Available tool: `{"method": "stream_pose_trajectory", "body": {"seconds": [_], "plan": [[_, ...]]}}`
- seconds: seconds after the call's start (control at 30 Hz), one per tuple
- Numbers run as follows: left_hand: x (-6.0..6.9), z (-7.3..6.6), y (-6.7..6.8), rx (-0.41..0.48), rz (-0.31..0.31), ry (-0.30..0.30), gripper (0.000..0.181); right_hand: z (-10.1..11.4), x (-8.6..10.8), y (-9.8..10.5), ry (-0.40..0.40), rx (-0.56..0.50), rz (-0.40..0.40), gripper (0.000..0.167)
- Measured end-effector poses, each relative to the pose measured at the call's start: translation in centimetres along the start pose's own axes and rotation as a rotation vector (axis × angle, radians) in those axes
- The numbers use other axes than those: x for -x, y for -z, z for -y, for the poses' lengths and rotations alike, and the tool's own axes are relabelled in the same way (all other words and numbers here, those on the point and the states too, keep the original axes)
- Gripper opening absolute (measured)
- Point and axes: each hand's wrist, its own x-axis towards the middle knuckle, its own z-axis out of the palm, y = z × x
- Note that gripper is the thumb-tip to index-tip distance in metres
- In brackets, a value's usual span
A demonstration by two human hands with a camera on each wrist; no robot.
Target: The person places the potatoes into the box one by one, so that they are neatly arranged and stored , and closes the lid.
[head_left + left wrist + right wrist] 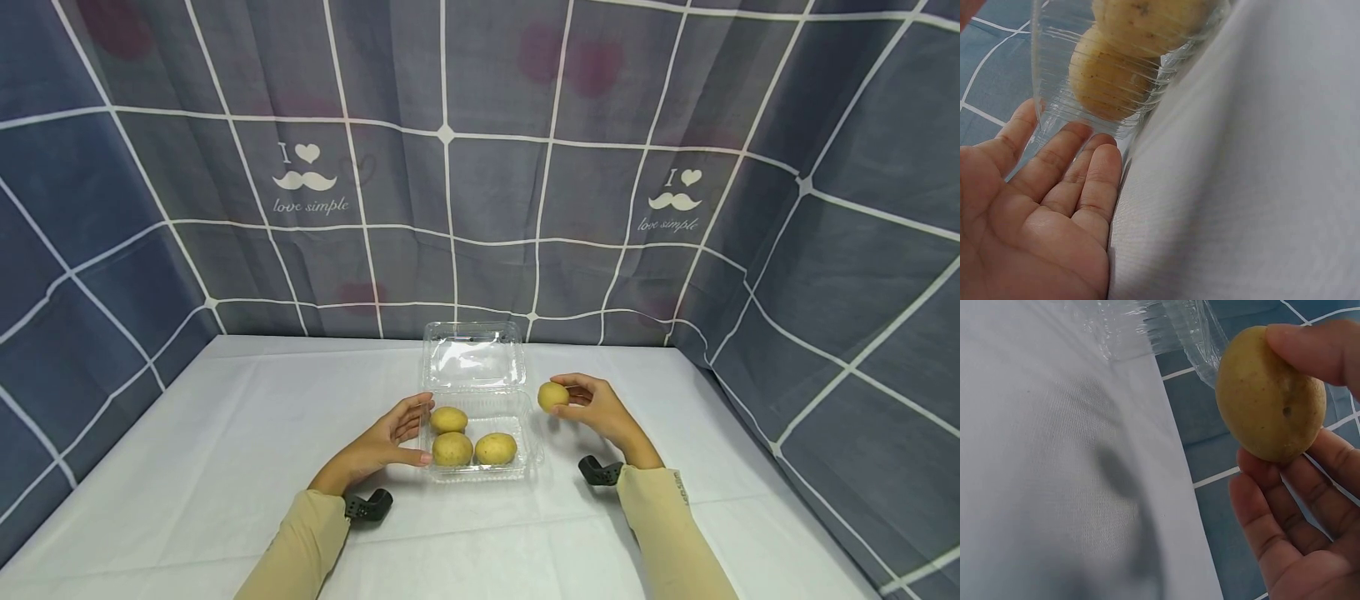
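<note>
A clear plastic clamshell container stands on the white tabletop with its lid raised at the back. Inside lie three yellow potatoes: one at the back left, one at the front left and one at the front right. My left hand rests its thumb and fairly straight fingertips against the container's left side, as the left wrist view also shows. To the right of the container, my right hand pinches another potato between thumb and fingers, held above the table.
White cloth covers the table. A dark blue curtain with white grid lines surrounds it at the back and both sides. Black devices are strapped at the left wrist and right wrist.
</note>
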Motion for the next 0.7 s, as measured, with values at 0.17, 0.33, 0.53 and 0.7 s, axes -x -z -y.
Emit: {"method": "stream_pose_trajectory", "body": {"seconds": [0.17,0.33,0.53,0.7], "plan": [[0.0,0.0,0.0,-0.003,0.001,-0.006,0.107,0.2,-0.1,-0.2,0.031,0.009,0.016,0.053],[0.0,-0.1,0.0,0.000,0.001,-0.007,0.107,0.4,0.0,-0.5,0.045,0.006,0.015,0.052],[0.0,-0.1,-0.1,-0.002,-0.001,-0.006,0.106,0.8,-0.1,-0.9,0.075,0.007,0.034,0.050],[0.0,-0.1,0.0,-0.001,0.003,-0.006,0.107,0.9,-0.1,-1.2,0.078,0.015,0.040,0.049]]}}
